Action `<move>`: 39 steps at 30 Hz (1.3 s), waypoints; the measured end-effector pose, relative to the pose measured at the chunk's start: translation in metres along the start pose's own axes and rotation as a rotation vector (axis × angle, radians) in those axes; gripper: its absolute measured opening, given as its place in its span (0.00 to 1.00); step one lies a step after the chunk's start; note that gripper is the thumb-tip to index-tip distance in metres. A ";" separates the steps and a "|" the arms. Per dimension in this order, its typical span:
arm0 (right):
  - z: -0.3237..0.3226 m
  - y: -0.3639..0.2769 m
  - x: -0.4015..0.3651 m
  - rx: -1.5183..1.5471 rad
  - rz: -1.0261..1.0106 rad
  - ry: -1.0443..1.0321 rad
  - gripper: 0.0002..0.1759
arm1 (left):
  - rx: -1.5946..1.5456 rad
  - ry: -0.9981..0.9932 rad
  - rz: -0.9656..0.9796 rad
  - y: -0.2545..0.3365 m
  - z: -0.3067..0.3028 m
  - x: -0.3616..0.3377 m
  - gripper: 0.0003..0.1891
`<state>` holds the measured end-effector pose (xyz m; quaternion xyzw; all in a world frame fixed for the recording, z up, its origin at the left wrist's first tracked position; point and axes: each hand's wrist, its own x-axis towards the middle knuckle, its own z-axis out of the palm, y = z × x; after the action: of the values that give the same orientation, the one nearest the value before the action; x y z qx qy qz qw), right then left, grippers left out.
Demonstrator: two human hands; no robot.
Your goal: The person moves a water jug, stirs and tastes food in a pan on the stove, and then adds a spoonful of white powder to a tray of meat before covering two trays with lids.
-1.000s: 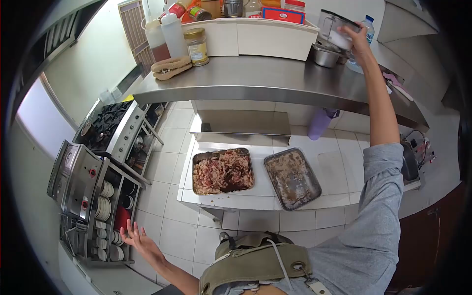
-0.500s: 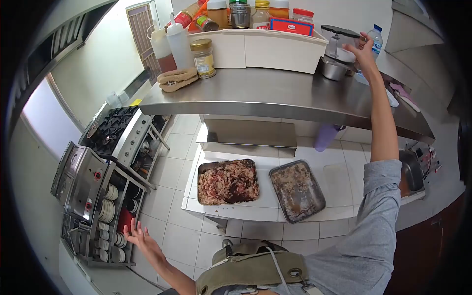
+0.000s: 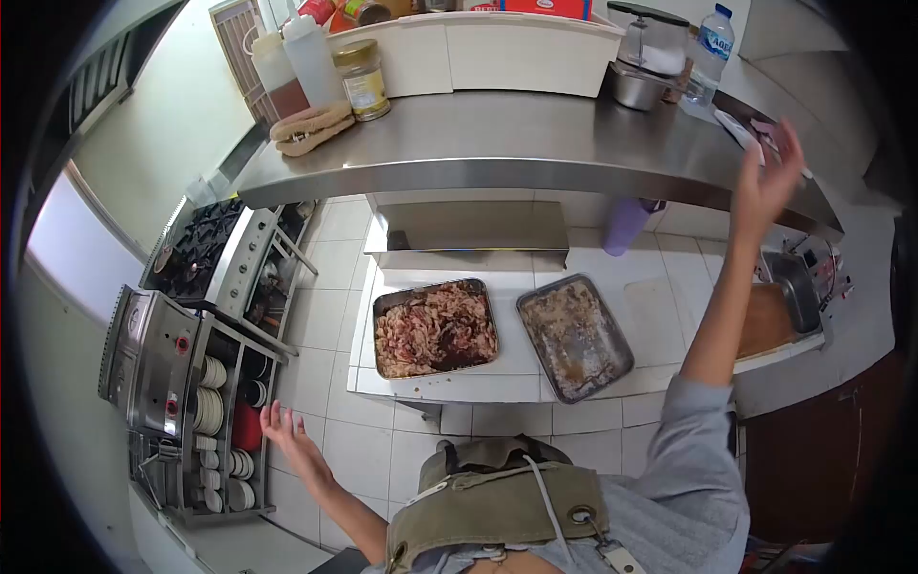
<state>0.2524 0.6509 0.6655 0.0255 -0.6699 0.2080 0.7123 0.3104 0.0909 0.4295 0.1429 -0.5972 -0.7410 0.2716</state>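
Over the right end of the steel shelf (image 3: 535,139), my right hand (image 3: 768,182) is raised with its fingers apart and nothing in it. White and pink items (image 3: 738,129) lie just beyond its fingertips. A clear container of white powder (image 3: 655,48) stands on a metal bowl (image 3: 636,91), beside a water bottle (image 3: 710,57). My left hand (image 3: 292,440) hangs at the lower left, fingers spread and empty. On the white tiled counter below sit a tray of raw sliced meat (image 3: 435,330) and a second tray (image 3: 576,337) with brownish residue.
Along the shelf stand a white bin (image 3: 526,57), squeeze bottles (image 3: 314,62), a yellow-labelled jar (image 3: 363,81) and a bread-like item (image 3: 311,129). A purple bottle (image 3: 626,226) is under it. At left are a stove (image 3: 206,249) and a rack of plates (image 3: 210,411).
My right hand has moved away from the powder container, right and down. The camera view has shifted, and the shelf sits higher in it. My left hand stays raised, slightly to the right.
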 end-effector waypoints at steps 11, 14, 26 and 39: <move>-0.232 0.085 -0.379 -1.314 0.987 -0.412 0.46 | 0.590 -0.523 -0.438 -0.146 0.036 0.032 0.19; -0.255 0.106 -0.414 -1.295 1.300 -0.175 0.34 | 0.758 -0.542 -0.335 -0.178 0.055 0.035 0.16; -0.274 0.084 -0.400 -0.061 1.558 0.344 0.13 | 0.922 -0.564 -0.200 -0.132 0.077 0.026 0.12; -0.195 0.006 -0.308 -0.017 1.311 0.178 0.14 | 0.877 -0.608 -0.089 -0.131 0.074 0.049 0.10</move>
<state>0.4292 0.6372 0.3475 -0.4104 -0.4870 0.5944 0.4910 0.2006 0.1408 0.3274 0.0470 -0.8958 -0.4408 -0.0305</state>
